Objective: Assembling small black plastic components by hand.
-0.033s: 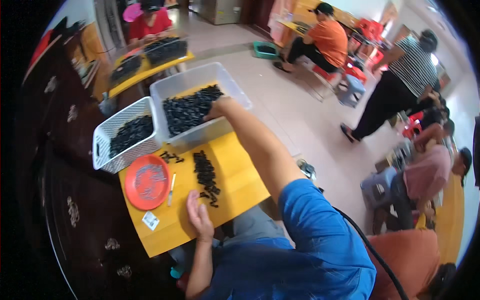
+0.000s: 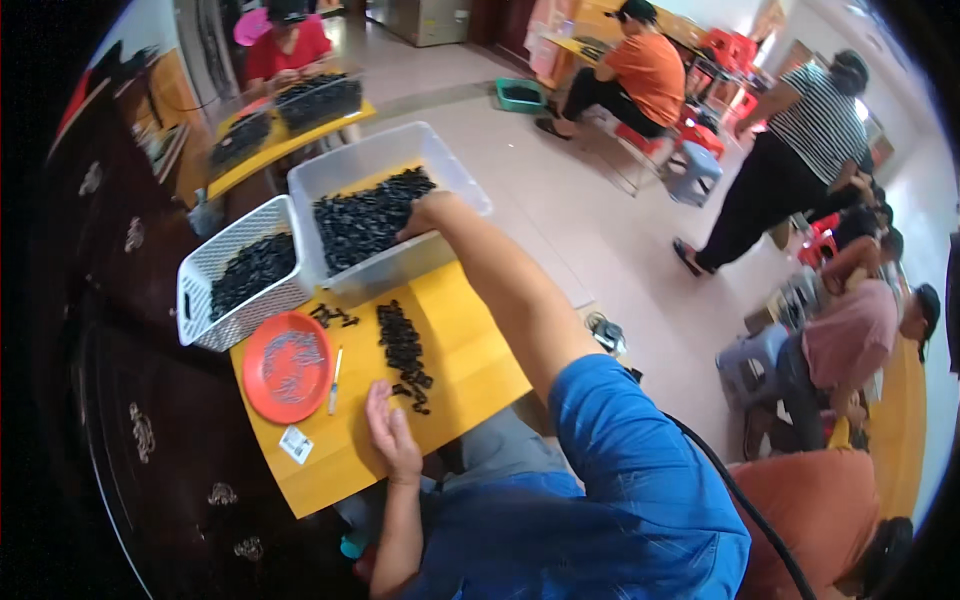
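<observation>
My right hand (image 2: 424, 216) reaches into a clear plastic bin (image 2: 455, 180) at the far side of the yellow table (image 2: 470, 345). It touches the heap of small black parts (image 2: 365, 225) at the bin's right side. Its fingertips are hidden, so its grip does not show. My left hand (image 2: 397, 440) rests at the near edge with fingers stretched out and holds nothing. Just beyond it lies a long row of black parts (image 2: 402, 345), and a few more loose black pieces (image 2: 333, 316) lie near the bin. A red plate (image 2: 258, 385) holds thin, pale, small pieces (image 2: 292, 368).
A white perforated basket (image 2: 240, 325) of black parts stands left of the bin. A slim pen-like tool (image 2: 335, 380) and a white label (image 2: 296, 444) lie by the plate. Dark cabinets (image 2: 130, 350) line the left. Several people sit at other tables; one in stripes (image 2: 820, 115) stands at right.
The whole view has shifted slightly, so the table and bins sit a little further left in the picture. My right hand stays in the bin and my left at the table's near edge.
</observation>
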Tool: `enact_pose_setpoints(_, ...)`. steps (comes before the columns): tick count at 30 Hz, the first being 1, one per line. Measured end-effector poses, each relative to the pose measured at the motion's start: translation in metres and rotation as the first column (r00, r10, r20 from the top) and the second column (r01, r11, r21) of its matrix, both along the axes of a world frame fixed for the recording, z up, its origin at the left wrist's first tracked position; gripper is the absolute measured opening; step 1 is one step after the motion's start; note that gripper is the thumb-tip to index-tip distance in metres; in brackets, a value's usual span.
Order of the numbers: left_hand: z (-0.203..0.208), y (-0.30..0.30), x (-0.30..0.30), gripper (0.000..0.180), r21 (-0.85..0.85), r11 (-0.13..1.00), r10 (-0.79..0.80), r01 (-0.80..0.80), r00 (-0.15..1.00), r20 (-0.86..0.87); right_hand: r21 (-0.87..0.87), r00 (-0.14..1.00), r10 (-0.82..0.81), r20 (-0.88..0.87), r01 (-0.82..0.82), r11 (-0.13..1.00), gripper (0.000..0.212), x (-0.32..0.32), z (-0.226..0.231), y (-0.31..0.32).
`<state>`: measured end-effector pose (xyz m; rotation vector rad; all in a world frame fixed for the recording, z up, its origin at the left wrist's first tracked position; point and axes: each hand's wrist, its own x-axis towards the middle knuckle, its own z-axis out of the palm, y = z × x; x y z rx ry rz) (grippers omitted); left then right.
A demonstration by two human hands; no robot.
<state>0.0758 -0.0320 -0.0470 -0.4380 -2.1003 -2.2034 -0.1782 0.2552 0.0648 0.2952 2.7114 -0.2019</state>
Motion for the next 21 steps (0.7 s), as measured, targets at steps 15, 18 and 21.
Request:
enact_pose_setpoints(15, -0.003, 0.005, 0.002, 0.051, -0.064, 0.998, -0.025, 0.024, 1.0, -0.019, 0.061, 0.998, 0.013, -0.055, -0.009, 0.998, 0.054, -0.004, -0.01, 0.007)
enact_pose_setpoints(18, -0.001, 0.008, 0.001, 0.051, -0.071, 0.997, -0.037, 0.034, 0.999, -0.038, 0.097, 0.99, -0.064, -0.124, 0.076, 0.992, 0.04, -0.014, -0.019, 0.017)
enact_pose_setpoints(21, -0.005, 0.004, 0.001, 0.051, -0.083, 0.996, -0.024, 0.021, 0.999, -0.027, 0.069, 0.987, -0.061, -0.149, 0.072, 0.995, 0.036, -0.013, -0.018, 0.009)
